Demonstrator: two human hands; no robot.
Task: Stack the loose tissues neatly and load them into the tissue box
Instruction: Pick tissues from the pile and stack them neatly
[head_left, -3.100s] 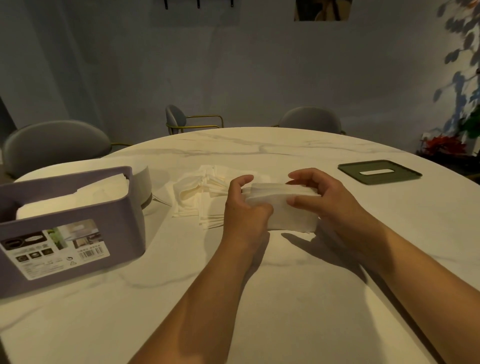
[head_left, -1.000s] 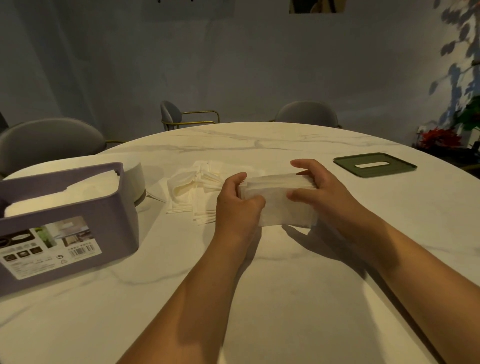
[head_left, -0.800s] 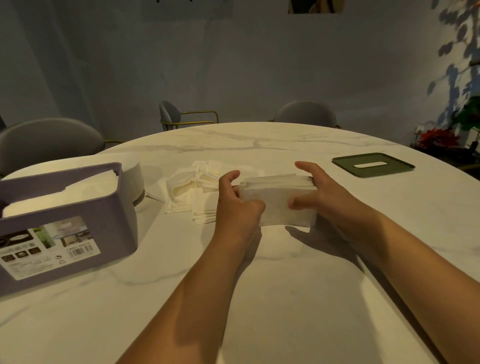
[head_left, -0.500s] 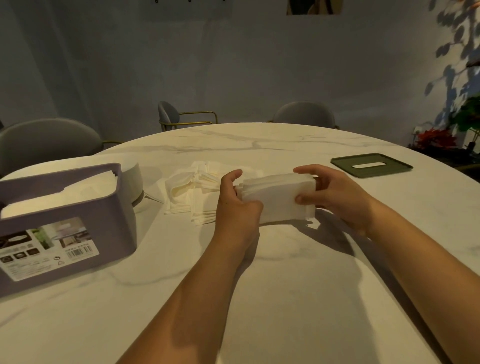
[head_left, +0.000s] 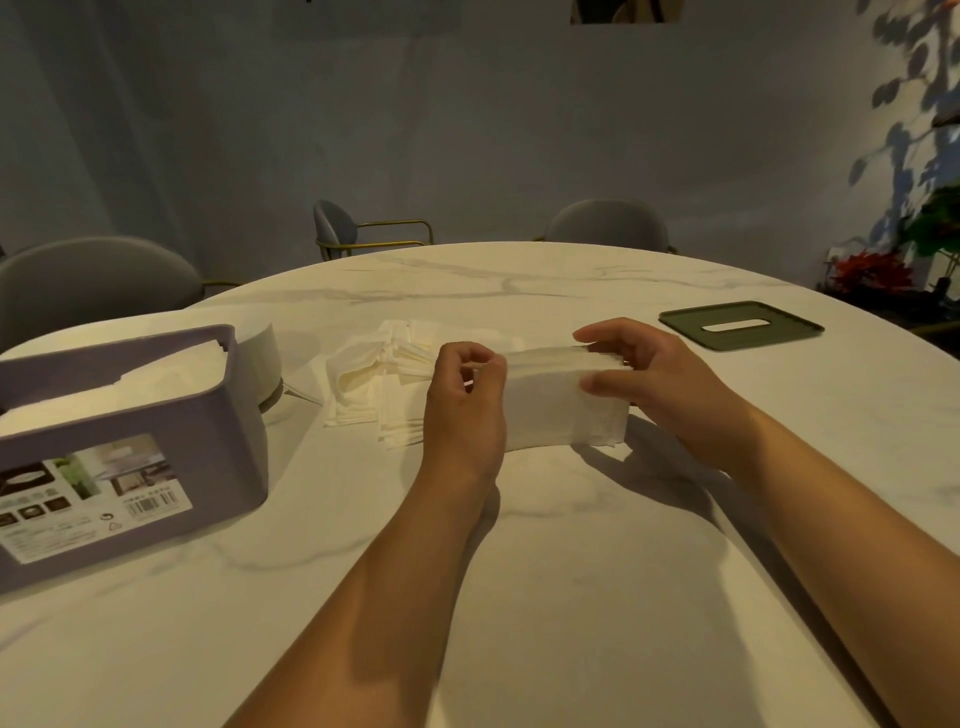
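Head view: two hands held a tissue stack (head_left: 550, 410) by its ends.
The left hand (head_left: 465, 410) curled round one end and the right hand (head_left: 660, 384) pinched the other, likely to keep the edges even. Loose tissues (head_left: 374, 384) lay just behind on the table (head_left: 519, 571). The purple tissue box (head_left: 156, 431) sat open at the left, with the green lid (head_left: 740, 325) off to the right, ready for loading.

A squared stack of white tissues (head_left: 561, 410) is standing on its long edge at the centre. Just behind it to the left, a loose pile of tissues (head_left: 371, 387) is lying fanned and uneven. The purple tissue box (head_left: 208, 457) is sitting near left, open-topped and holding tissues. Its dark green slotted lid (head_left: 740, 326) is lying flat at far right.
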